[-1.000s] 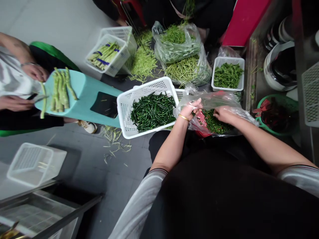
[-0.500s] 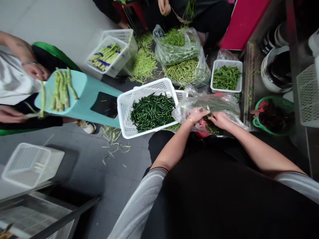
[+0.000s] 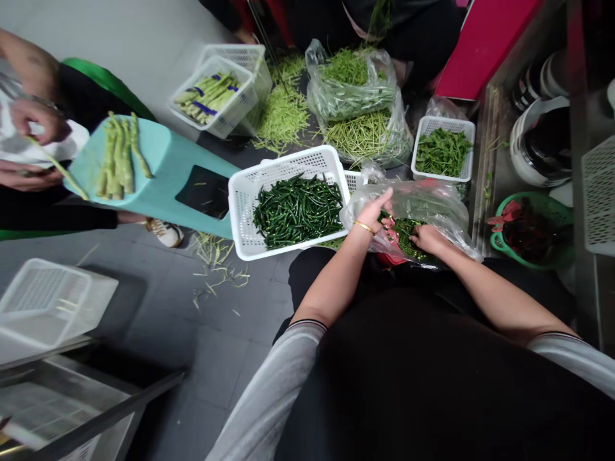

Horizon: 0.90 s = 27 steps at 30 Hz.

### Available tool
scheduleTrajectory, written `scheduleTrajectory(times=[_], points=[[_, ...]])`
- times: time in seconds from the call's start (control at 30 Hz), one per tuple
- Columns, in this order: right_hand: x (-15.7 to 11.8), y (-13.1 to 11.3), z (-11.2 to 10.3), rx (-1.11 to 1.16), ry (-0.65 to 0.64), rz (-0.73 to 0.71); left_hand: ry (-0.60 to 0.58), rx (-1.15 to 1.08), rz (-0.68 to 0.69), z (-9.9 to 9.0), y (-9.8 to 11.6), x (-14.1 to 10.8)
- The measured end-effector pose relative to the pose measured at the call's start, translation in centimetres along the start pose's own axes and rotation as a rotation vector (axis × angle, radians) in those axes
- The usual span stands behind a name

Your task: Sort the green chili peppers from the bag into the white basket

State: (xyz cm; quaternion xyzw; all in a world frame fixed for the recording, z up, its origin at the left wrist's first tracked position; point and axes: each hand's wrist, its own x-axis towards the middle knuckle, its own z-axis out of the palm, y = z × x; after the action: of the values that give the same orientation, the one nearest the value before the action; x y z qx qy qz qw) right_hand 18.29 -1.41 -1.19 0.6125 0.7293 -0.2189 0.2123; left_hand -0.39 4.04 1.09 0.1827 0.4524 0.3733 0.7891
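Observation:
My left hand [image 3: 375, 212] is over the left side of a clear plastic bag [image 3: 432, 198], thumb raised and fingers curled around a few green chili peppers, partly hidden. My right hand [image 3: 429, 239] dips into the bag, fingertips pinched together at the loose green chili peppers [image 3: 407, 232]; the exact piece between them is hidden. Some red shows on the bag near my left fingers. Just left of the bag, a white basket [image 3: 240, 221] holds a heap of dark green chili peppers [image 3: 298, 211].
A turquoise stool [image 3: 158, 160] bears several green stalks [image 3: 116, 160], with a co-worker's hands beside it. Behind are a white crate of stalks [image 3: 209, 99], bagged greens [image 3: 355, 96] and a small basket of leaves [image 3: 442, 152]. A green colander [image 3: 500, 240] stands right.
My hands have moved apart: the left has turned thumb up, the right has lowered into the peppers. The co-worker's hands have drawn back from the stool. The view has shifted slightly.

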Motion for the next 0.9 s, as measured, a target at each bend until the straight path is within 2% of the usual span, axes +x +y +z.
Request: scheduleTrajectory(times=[0.1, 0.2, 0.27, 0.37, 0.47, 0.53, 0.57, 0.63, 0.73, 0.77, 0.83, 0.9], points=[[-0.4, 0.9, -0.7, 0.056, -0.028, -0.079, -0.129, -0.042, 0.022, -0.4, 0.1, -0.1], [-0.8, 2.8, -1.3, 0.076, -0.039, -0.034, -0.144, 0.019, -0.016, -0.7, 0.0, 0.0], [-0.8, 2.9, -1.3, 0.094, 0.04, 0.016, -0.125, 0.076, -0.012, -0.6, -0.2, 0.0], [-0.4, 0.4, -1.0, 0.08, 0.142, -0.067, -0.047, 0.186, 0.022, -0.3, -0.6, -0.6], [0.7, -2.6, -1.2, -0.042, 0.057, -0.129, 0.028, 0.261, 0.052, -0.4, -0.9, -1.3], [1.6, -3.1, -2.1, -0.068, 0.023, -0.095, 0.07, 0.32, 0.06, -0.7, -1.2, -1.6], [1.9, -2.8, -2.7, -0.022, 0.036, -0.078, 0.094, 0.366, 0.068, -0.9, -1.3, -1.7], [2.1, -1.6, -4.0, 0.211, 0.078, -0.061, 0.09, 0.473, 0.089, -1.0, -1.5, -1.7], [1.2, -0.3, -5.5, 0.715, 0.075, -0.112, -0.051, 0.574, 0.125, -0.4, -2.0, -1.9], [0.6, -0.2, -5.7, 0.813, 0.082, -0.132, -0.091, 0.581, 0.127, 0.0, -2.2, -2.0], [-0.4, -0.6, -5.8, 0.807, 0.189, -0.146, -0.096, 0.569, 0.105, 0.8, -2.4, -2.4], [-1.0, -1.1, -5.5, 0.615, 0.382, -0.121, -0.053, 0.54, 0.054, 1.3, -2.4, -2.8]])
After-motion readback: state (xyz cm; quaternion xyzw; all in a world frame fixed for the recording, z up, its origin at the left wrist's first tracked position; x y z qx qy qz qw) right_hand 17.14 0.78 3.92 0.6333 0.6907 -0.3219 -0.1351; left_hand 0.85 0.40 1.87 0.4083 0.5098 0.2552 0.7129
